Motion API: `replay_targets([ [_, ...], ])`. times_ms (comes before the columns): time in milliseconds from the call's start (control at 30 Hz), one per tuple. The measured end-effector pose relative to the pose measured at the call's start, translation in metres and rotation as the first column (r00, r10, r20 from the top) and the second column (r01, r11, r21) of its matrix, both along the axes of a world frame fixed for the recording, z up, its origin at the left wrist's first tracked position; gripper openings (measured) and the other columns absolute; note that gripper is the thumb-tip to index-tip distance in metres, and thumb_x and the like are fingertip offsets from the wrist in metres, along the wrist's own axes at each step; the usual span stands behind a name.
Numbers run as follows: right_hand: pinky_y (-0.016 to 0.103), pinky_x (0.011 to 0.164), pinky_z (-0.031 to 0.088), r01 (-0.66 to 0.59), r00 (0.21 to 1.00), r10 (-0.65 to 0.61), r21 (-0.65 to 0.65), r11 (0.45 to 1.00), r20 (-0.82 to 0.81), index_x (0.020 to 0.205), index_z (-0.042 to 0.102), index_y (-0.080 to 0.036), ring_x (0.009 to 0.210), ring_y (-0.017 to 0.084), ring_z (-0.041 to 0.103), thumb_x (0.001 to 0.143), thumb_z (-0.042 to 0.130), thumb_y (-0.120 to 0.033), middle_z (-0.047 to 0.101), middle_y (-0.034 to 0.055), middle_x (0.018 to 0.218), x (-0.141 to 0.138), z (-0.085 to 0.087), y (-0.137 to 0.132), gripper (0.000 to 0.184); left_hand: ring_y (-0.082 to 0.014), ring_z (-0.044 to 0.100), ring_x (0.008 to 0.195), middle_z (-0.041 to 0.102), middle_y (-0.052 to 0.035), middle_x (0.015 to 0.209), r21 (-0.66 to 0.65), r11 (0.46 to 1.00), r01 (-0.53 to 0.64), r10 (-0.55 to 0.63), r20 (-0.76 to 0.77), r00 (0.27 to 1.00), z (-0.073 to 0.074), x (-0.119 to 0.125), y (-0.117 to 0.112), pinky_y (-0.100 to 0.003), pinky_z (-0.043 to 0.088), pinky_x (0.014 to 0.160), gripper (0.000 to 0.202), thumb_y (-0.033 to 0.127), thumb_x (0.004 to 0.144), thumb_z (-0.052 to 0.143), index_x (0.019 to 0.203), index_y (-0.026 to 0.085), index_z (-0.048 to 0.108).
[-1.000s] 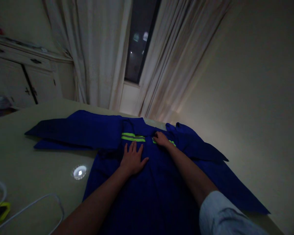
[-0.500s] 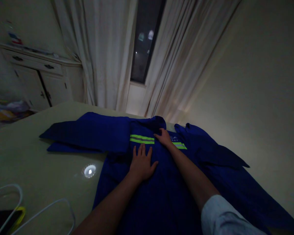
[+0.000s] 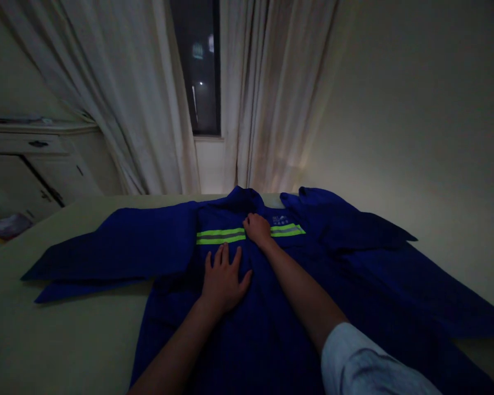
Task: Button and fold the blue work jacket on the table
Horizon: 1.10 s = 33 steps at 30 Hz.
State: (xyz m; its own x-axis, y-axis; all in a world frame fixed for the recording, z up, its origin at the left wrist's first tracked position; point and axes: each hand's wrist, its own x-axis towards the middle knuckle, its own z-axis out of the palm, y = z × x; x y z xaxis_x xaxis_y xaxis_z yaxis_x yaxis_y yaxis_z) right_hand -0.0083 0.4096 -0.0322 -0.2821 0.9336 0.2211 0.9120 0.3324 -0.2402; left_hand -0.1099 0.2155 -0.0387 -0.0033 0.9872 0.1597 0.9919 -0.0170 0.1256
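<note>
A blue work jacket (image 3: 247, 340) is lying spread on a pale flat surface (image 3: 66, 334), its long axis running near to far, with the collar (image 3: 241, 196) at the far end and the lower part running out of view on the near side. A reflective stripe (image 3: 220, 236) in yellow-green and grey is crossing the chest, broken by the front opening, and small pale lettering (image 3: 278, 220) is showing above its right half. The left sleeve (image 3: 107, 255) is stretching out to the left, lying doubled, and the right sleeve (image 3: 354, 227) is folding back on itself to the right.

The right hand (image 3: 257, 229) is reaching further, resting on the stripe just below the collar. Its fingers (image 3: 249, 220) are curled closed, though I cannot tell whether they are pinching cloth. The left hand (image 3: 224, 284) is nearer, pressing palm-down on the chest just short of the stripe, its fingers (image 3: 224, 255) open and spread, gripping nothing. A pale shirt cuff (image 3: 354, 362) is covering the right forearm.

Beyond the collar, white curtains (image 3: 271, 93) are hanging either side of a dark window (image 3: 195, 66), with a white cabinet (image 3: 37, 159) standing far left.
</note>
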Motion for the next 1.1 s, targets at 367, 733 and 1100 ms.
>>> replay_targets([
  [367, 0.036, 0.099, 0.044, -0.117, 0.991, 0.112, -0.066, 0.991, -0.068, 0.115, 0.07, -0.018, 0.116, 0.024, 0.067, 0.112, 0.038, -0.034, 0.074, 0.0133, 0.124, 0.008, -0.005, 0.008, 0.036, -0.0286, 0.04, 0.153, 0.047, -0.0129, 0.165, 0.052, 0.998, 0.038, -0.035, -0.05, 0.998, 0.017, -0.008, 0.105, -0.048, 0.03, 0.126, 0.058, 0.037, 0.108, 0.026, 0.16, 0.017, 0.043],
  [733, 0.025, 0.081, 0.043, -0.054, 0.959, 0.016, -0.127, 0.99, -0.282, 0.099, 0.071, -0.015, 0.098, 0.019, 0.068, 0.111, 0.04, -0.027, 0.077, 0.01, 0.106, 0.028, 0.0, 0.031, 0.036, -0.0286, 0.038, 0.155, 0.043, -0.0084, 0.168, 0.008, 1.0, 0.024, -0.023, -0.022, 0.999, -0.005, -0.015, 0.117, -0.05, 0.028, 0.128, 0.06, 0.038, 0.108, 0.022, 0.16, 0.019, 0.047],
  [1100, 0.026, 0.077, 0.041, -0.302, 0.845, 0.367, 0.219, 0.928, -0.39, 0.094, 0.068, -0.018, 0.084, 0.016, 0.063, 0.11, 0.049, -0.046, 0.072, 0.0036, 0.093, 0.043, 0.127, -0.071, 0.037, -0.0288, 0.059, 0.128, 0.068, -0.0111, 0.135, 0.08, 0.991, 0.107, -0.102, -0.072, 0.992, 0.024, -0.005, 0.09, -0.044, 0.046, 0.11, 0.036, 0.032, 0.107, 0.043, 0.127, 0.018, 0.069],
])
